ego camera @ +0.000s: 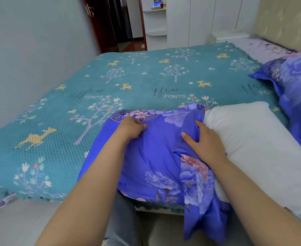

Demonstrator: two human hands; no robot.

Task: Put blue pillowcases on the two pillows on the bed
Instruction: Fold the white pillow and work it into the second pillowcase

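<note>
My left hand [132,127] bunches the blue pillowcase [156,157] in curled fingers. My right hand [202,142] grips its open edge, half-drawn over a white pillow [252,139] on the bed [110,82]. A second, covered pillow [293,89] lies beyond.

open bedspread [146,82] beyond, covered pillow [295,96] blocking far right
</note>
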